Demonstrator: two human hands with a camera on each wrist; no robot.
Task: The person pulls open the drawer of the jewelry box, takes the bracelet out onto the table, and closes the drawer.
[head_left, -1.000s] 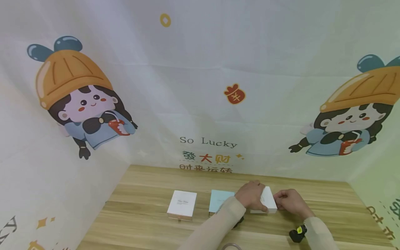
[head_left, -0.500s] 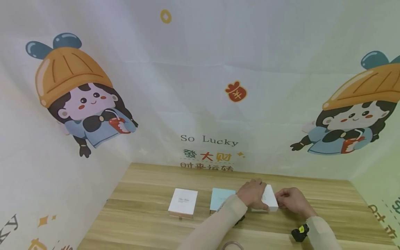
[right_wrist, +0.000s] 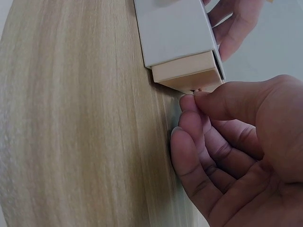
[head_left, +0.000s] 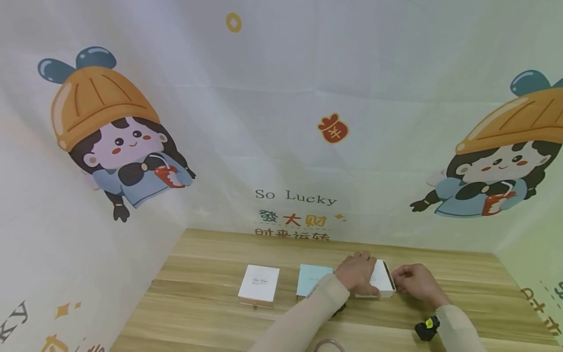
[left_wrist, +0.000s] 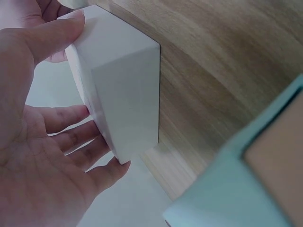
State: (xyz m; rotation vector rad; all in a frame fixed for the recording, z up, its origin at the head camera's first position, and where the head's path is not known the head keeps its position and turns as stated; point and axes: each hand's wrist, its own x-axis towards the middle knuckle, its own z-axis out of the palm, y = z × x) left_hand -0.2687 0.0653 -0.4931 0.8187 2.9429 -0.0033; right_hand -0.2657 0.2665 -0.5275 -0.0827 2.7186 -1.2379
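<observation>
My left hand [head_left: 357, 273] grips a white drawer box [head_left: 381, 279] on the table, thumb along the near side and fingers over the far edge. In the left wrist view, the thumb and fingertips of that hand press on the white box [left_wrist: 125, 90]. From the sleeve's right end a peach-coloured inner drawer [right_wrist: 184, 70] sticks out a little, seen in the right wrist view. My right hand [head_left: 415, 282] pinches a small pull tab [right_wrist: 196, 90] at the drawer's end between thumb and index finger, the other fingers curled. The drawer's contents are hidden.
Left of the held box lies a teal box [head_left: 313, 276], partly covered by the left forearm. Farther left is another white box [head_left: 259, 283] with a tab at its front. A grey ring-like thing [head_left: 329, 345] shows at the bottom edge. Printed cloth [head_left: 281, 122] walls the wooden table.
My right hand has moved slightly right, drawing the inner drawer a little way out of its sleeve; a dark gap now shows there. The left hand stays on the box.
</observation>
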